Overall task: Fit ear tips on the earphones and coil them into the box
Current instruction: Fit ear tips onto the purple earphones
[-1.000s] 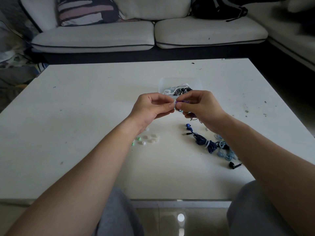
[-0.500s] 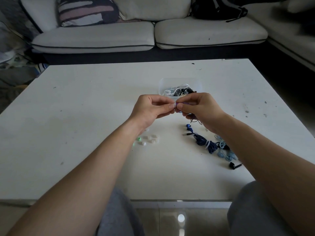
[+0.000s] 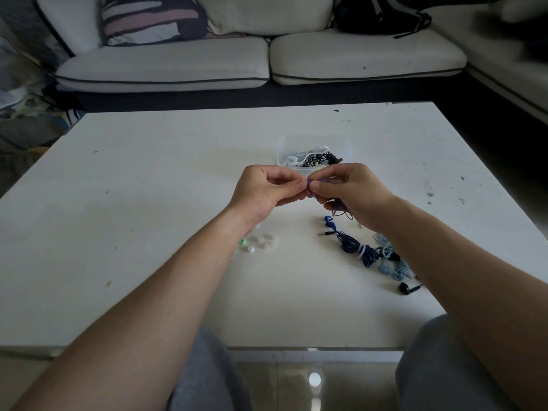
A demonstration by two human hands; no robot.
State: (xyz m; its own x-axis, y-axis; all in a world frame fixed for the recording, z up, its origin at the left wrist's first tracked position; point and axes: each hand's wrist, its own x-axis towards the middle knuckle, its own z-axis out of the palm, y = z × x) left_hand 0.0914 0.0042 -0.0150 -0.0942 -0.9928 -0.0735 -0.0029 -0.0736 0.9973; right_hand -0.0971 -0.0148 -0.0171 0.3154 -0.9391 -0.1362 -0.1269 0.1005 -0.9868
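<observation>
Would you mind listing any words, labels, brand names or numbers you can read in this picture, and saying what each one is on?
None: no readable text shows anywhere in the view.
The clear plastic box, the dark blue earphones, the light blue earphones and the loose ear tips on the white table carry no legible marking.
The striped cushion shows only a pattern.
The black backpack shows no readable logo.

No readable text, labels or numbers anywhere.
</observation>
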